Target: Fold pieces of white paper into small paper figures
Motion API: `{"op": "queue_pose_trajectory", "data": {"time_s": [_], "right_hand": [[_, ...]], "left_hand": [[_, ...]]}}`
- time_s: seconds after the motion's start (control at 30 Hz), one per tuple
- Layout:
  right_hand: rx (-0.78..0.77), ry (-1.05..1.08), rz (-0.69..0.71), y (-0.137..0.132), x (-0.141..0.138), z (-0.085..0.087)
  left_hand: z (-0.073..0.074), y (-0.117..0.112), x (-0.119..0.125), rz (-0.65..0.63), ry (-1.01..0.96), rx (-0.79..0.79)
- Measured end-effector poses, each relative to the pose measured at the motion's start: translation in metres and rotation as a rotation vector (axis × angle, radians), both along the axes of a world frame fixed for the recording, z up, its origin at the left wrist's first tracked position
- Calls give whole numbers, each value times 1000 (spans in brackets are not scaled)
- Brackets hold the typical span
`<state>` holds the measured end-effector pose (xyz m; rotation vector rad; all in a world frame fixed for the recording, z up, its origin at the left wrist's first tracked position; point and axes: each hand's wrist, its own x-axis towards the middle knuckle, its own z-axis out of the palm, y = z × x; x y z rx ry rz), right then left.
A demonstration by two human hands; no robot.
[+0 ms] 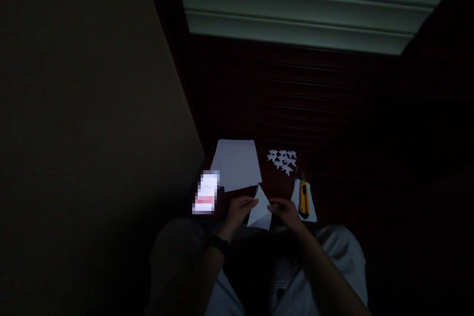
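Observation:
In dim light I hold a small folded white paper (261, 211) above my lap. My left hand (240, 209) pinches its left edge, and a dark watch sits on that wrist. My right hand (286, 211) grips the paper's right side with curled fingers. Just beyond the hands a larger white sheet (237, 163) lies flat on the dark wooden surface (277, 123). A cluster of several small white folded paper figures (282, 160) sits right of that sheet.
A yellow utility knife (303, 198) rests on a white paper scrap (311, 205) beside my right hand. A lit phone screen (206, 191) glows left of my left hand. A plain wall (85, 108) rises at left; pale slats (303, 5) run across the top.

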<state>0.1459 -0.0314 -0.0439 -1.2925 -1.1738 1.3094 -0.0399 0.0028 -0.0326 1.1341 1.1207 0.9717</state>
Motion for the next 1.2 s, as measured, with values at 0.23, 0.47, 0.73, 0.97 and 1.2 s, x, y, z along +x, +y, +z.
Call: {"op": "queue_pose_trajectory", "data": {"time_s": [0.23, 0.47, 0.73, 0.97, 1.2], "right_hand": [[5, 4, -36, -1, 0, 2], [52, -25, -3, -1, 1, 3], [27, -59, 23, -2, 0, 4], [-2, -23, 102, -3, -1, 11], [-59, -1, 53, -2, -1, 4]], "left_hand": [[0, -1, 0, -17, -12, -23], [-3, 0, -1, -57, -2, -45], [-13, 2, 1, -61, 32, -44], [-12, 2, -3, -91, 39, -39], [-1, 0, -4, -154, -3, -83]]}}
